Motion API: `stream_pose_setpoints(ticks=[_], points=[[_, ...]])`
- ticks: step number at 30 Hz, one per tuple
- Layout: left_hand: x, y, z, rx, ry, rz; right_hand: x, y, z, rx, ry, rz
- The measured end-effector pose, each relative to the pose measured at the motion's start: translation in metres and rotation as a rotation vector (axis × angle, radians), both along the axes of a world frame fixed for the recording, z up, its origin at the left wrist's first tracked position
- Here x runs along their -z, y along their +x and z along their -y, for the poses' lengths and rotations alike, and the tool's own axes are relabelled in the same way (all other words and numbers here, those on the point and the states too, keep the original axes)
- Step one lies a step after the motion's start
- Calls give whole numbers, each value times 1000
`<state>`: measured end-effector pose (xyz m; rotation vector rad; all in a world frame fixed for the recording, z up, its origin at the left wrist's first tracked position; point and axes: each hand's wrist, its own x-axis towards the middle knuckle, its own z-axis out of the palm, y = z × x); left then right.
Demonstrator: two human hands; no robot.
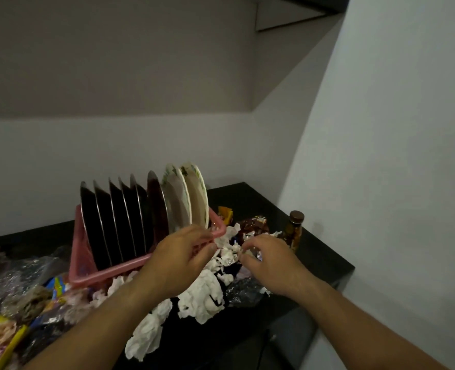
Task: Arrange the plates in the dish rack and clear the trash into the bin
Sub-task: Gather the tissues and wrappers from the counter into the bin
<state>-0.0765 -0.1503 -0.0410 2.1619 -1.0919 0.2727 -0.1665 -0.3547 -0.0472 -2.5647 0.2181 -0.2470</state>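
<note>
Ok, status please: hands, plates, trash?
Left hand grips dish rack corner. Right hand on tissues, grip unclear. Plates upright in rack. Wrappers litter counter.

- The dish rack (109, 271) sits on the countertop (325, 252), with plates (119, 220) on edge inside it.
- Crumpled tissues (202, 295) lie before the rack and at its right.
- Wrappers (13, 313) lie left of it.
- A bottle (294, 231) stands right of it.

surface: black counter (323, 259) | on it: pink dish rack (106, 272), crumpled tissues (203, 292), wrappers (255, 226), probably a sauce bottle (294, 231)
</note>
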Motion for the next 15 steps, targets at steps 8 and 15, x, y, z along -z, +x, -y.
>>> stream_pose_setpoints(ticks=[8, 15], points=[[5, 23, 71, -35, 80, 3, 22, 29, 63, -59, 7, -64], [7, 72, 143, -174, 125, -18, 6, 89, 132, -127, -90, 11]])
